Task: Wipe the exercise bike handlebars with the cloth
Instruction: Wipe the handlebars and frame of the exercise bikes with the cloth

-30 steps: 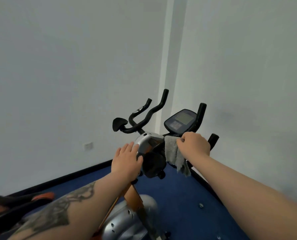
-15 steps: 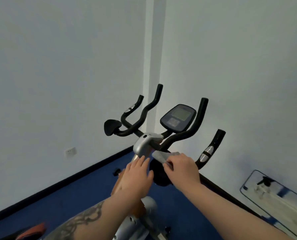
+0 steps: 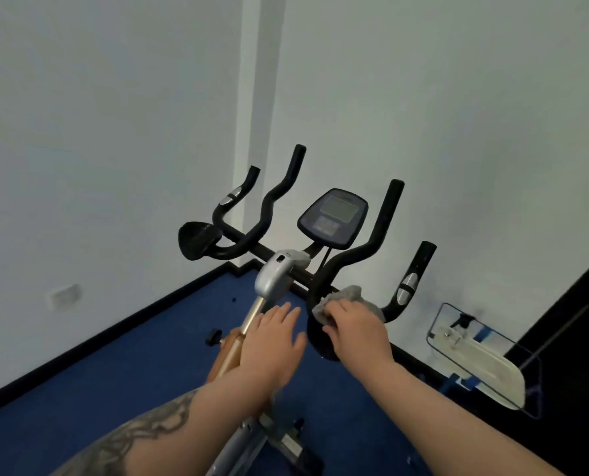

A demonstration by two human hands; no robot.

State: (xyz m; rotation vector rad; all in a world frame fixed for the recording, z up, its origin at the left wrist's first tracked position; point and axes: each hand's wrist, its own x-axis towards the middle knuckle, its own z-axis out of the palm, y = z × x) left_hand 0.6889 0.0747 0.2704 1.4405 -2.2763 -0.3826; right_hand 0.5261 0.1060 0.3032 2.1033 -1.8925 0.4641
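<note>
The exercise bike's black handlebars [image 3: 382, 231] fan out from a silver stem cap [image 3: 274, 276], with a console screen [image 3: 332, 218] between them. My right hand [image 3: 353, 329] presses a grey cloth [image 3: 351, 297] onto the low right bend of the handlebars, beside the right elbow pad [image 3: 317, 334]. My left hand [image 3: 272, 341] lies flat, fingers spread, on the gold stem post [image 3: 248, 328] just below the silver cap. The left elbow pad [image 3: 195, 240] sits free at the far left.
White walls meet in a corner right behind the bike. Blue carpet [image 3: 131, 365] covers the floor. A mirror panel [image 3: 475, 355] leans low against the right wall, next to a dark panel [image 3: 578, 338]. A wall socket [image 3: 64, 295] is at left.
My right hand slid the cloth from beside the silver cap down to the right bend of the handlebars. My left hand dropped from the cap onto the post. The view has shifted right.
</note>
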